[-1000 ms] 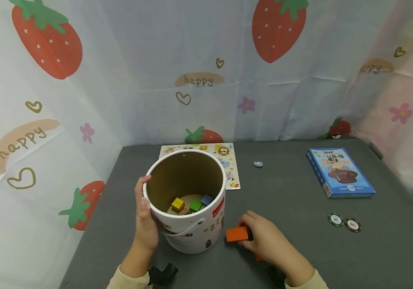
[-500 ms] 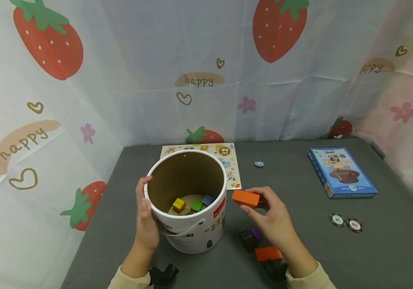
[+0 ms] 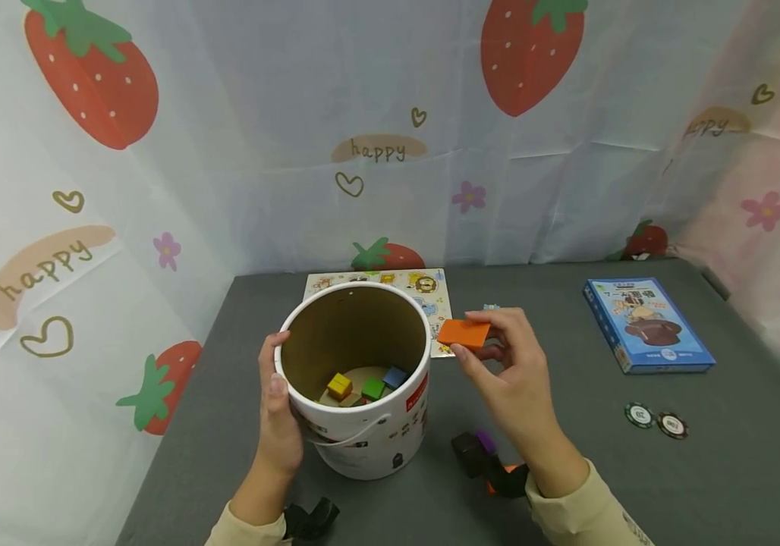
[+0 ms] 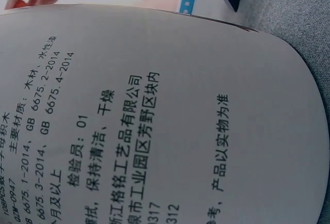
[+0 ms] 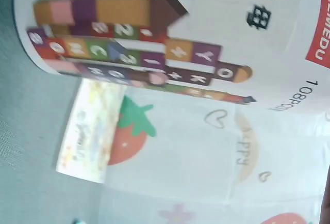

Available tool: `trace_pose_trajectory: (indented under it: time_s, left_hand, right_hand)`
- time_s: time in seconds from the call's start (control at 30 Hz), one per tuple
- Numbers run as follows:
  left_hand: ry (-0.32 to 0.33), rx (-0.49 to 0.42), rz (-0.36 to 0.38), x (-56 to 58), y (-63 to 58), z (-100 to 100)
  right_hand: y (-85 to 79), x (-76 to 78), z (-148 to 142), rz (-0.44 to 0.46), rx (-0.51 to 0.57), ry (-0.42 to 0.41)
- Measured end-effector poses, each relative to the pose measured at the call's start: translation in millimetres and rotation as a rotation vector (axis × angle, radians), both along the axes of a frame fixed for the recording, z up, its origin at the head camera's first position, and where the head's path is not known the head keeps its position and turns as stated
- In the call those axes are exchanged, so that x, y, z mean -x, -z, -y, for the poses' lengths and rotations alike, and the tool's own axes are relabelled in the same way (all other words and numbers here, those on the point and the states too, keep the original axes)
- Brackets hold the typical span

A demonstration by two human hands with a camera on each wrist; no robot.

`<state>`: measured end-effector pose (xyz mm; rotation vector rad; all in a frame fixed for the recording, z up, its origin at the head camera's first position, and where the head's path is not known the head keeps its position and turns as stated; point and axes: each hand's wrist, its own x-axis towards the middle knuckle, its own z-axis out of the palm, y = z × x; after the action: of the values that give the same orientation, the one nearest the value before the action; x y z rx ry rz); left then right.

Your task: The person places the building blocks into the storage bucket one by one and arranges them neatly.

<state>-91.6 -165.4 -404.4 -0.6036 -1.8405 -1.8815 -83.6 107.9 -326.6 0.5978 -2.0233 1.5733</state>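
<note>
A white bucket (image 3: 371,453) with printed pictures stands upright in the head view. My left hand (image 3: 279,425) grips its left rim. Inside lie a yellow block (image 3: 339,386), a green block (image 3: 372,389), a blue block (image 3: 394,377) and others partly hidden. My right hand (image 3: 516,371) pinches an orange block (image 3: 463,334) between thumb and fingers, just right of the rim. Below that hand, a dark block (image 3: 465,447), a purple block (image 3: 485,441) and another orange block (image 3: 492,487) lie on the table, partly covered by the black wrist gear.
Behind the bucket lies an animal picture sheet (image 3: 436,299). A blue box (image 3: 656,326) rests at the right, with two poker chips, one green (image 3: 639,415) and one dark (image 3: 672,425), in front of it. A small pale blue piece (image 3: 491,307) shows behind my right hand.
My right hand has lifted the orange block from the table and raised it beside the bucket's right rim. My left hand keeps its grip on the bucket.
</note>
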Motion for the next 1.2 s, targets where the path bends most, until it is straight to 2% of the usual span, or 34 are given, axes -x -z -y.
trace_pose_trajectory:
  time_s: [0.2, 0.37, 0.5, 0.63, 0.73, 0.97, 1.07, 1.2]
  left_hand:
    - [-0.006, 0.011, 0.010, -0.2, -2.8, -1]
    - [-0.003, 0.007, 0.001, -0.7, -4.1, -1]
    - [-0.004, 0.004, -0.008, -1.1, -4.0, -1]
    - [-0.017, 0.010, -0.005, -1.7, -3.1, -1]
    - [-0.030, 0.022, 0.000, -2.2, -2.0, -1]
    - [-0.048, 0.059, 0.002, -1.9, -1.1, 0]
    - [-0.051, 0.062, 0.002, -1.9, -1.2, 0]
    - [-0.051, 0.049, 0.002, -2.4, -1.3, 1]
  right_hand:
    - [-20.7, 4.6, 8, -0.134, -0.045, -0.025]
    - [-23.0, 19.9, 15, -0.178, -0.116, -0.073]
    - [-20.9, 36.8, 23, -0.159, -0.242, -0.125]
    - [-25.6, 46.6, 36, -0.124, -0.390, -0.217]
    - [-29.0, 49.6, 46, -0.106, -0.500, -0.248]
    - [-33.0, 49.8, 61, -0.038, -0.729, -0.264]
    - [-32.6, 49.0, 62, -0.029, -0.741, -0.270]
    - [-31.2, 42.3, 52, -0.103, -0.661, -0.244]
